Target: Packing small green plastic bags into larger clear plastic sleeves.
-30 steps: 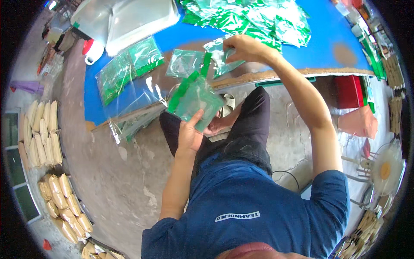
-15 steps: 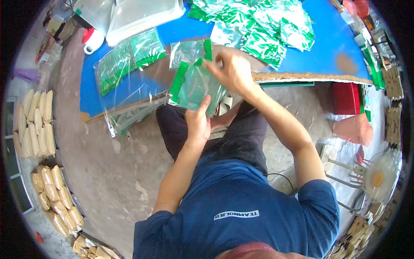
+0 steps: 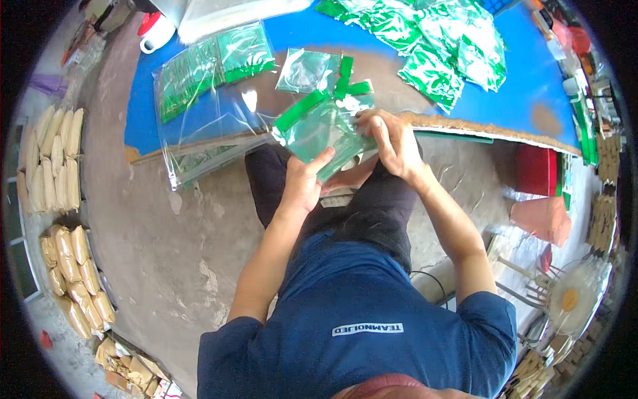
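Bags (image 3: 318, 136), green-edged, over the lap (image 3: 365, 223) beside the worktop (image 3: 502, 106): left hand (image 3: 306, 181) pinches them, right hand (image 3: 395, 143) crooks at their right side, grip unclear; apparent step, arranging them, the next move calling for a steady left pinch.

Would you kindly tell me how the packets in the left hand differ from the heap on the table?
The held packets are gripped in the left hand; the heap lies on the table. The held packets form a small bundle, while the heap is far bigger and spreads untidily. Both show clear plastic and green.
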Demonstrator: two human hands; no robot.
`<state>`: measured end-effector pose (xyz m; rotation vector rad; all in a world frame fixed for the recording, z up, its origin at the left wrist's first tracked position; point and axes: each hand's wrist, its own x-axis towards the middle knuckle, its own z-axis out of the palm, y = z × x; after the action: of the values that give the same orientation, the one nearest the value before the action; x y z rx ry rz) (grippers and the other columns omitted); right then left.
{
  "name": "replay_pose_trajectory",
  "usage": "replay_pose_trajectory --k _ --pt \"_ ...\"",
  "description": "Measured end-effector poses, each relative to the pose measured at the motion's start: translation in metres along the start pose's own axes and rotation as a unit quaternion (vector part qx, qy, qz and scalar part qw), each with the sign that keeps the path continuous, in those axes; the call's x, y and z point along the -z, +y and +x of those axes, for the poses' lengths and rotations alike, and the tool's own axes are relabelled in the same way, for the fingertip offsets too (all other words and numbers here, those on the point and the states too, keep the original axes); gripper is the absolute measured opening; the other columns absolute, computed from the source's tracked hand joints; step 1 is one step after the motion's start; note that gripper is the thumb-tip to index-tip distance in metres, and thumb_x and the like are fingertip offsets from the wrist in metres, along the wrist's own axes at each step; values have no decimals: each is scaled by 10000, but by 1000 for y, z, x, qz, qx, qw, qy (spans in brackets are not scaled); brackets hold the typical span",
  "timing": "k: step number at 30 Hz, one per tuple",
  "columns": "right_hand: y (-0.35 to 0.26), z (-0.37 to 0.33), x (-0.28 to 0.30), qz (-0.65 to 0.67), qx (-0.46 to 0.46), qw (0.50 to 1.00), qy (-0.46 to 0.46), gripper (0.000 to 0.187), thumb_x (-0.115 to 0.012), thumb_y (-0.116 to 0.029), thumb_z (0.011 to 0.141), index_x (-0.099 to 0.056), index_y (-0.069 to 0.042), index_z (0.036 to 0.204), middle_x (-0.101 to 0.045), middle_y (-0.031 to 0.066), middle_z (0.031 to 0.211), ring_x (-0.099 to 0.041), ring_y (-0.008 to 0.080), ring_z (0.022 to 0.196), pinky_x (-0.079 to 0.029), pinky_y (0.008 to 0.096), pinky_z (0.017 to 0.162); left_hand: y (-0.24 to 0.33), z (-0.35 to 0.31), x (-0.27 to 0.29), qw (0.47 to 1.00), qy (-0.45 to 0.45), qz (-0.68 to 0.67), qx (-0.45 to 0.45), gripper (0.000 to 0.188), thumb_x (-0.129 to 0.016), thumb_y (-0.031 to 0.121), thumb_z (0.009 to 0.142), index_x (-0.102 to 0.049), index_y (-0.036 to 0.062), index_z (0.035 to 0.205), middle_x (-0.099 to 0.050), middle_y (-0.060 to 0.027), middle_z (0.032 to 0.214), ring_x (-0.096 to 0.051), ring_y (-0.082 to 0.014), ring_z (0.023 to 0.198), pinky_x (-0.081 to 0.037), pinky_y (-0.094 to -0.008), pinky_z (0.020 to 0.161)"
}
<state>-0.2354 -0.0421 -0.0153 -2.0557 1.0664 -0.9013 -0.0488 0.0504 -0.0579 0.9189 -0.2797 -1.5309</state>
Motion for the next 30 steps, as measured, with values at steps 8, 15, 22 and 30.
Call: replay_pose_trajectory --k 8,15,22,30 --pt "-9 107 -68 -270 58 958 -78 329 -515 -363 987 -664 -119 1149 -638 189 1011 -637 385 970 -544 500 814 -24 -9 11 991 -59 96 76 469 -714 -4 844 -566 -18 1289 -637 -90 1230 -612 -211 1117 -477 -357 980" --pt "9 62 -27 -275 161 946 -62 332 -536 -300 996 -640 -18 1134 -621 213 1123 -614 384 1026 -505 462 913 23 -43 23 997 -56 42 -14 544 -624 -30 902 -441 7 1413 -564 -120 1339 -572 -279 1218 -434 -464 1108" --pt "22 31 27 -153 38 986 59 378 -640 -319 945 -614 46 1039 -634 216 979 -616 434 940 -503 475 807 -3 -2 7 997 -57 24 56 448 -624 54 938 -477 4 1359 -591 -126 1297 -621 -269 1135 -518 -459 998" --pt "39 16 8 -317 133 938 31 560 -702 -401 831 -561 55 1124 -605 242 1126 -536 429 1206 -424 523 1004 -18 -12 16 985 -125 -11 120 698 -735 67 816 -420 -6 1435 -537 -138 1393 -492 -325 1331 -364 -471 1160"
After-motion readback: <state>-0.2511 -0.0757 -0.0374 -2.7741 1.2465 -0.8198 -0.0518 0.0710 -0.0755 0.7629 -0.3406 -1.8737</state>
